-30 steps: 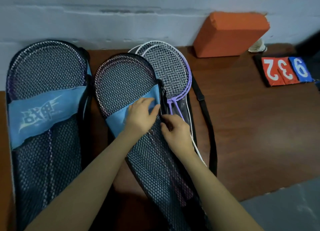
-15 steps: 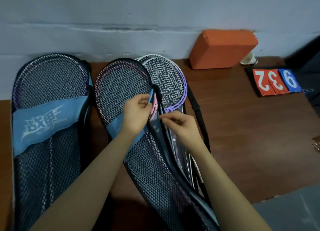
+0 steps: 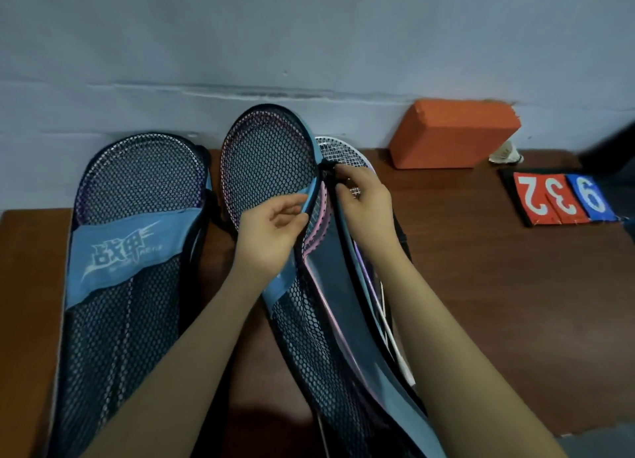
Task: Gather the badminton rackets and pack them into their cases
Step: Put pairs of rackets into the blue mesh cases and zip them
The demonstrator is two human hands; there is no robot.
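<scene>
So far, working from the left, I see one mesh case lying flat on the surface with a purple-framed racket showing through its netting; it looks packed, though I cannot tell if its zip is fully run. Next to it, the second case is tipped up on its edge and gaping along its right side, a pink racket visible inside the opening. My left hand grips the blue band and rim of that case, fingers curled round the edge. My right hand pinches something dark at the top of the zip line, probably the zipper pull. Beneath and just right of that case lie more rackets, white and purple frames, their shafts running down past my right forearm; whether a third case sits under them I cannot say. I judge the job about halfway: one case filled, one being closed or opened, some rackets left. Further right sit an orange block, a shuttlecock and number cards.
</scene>
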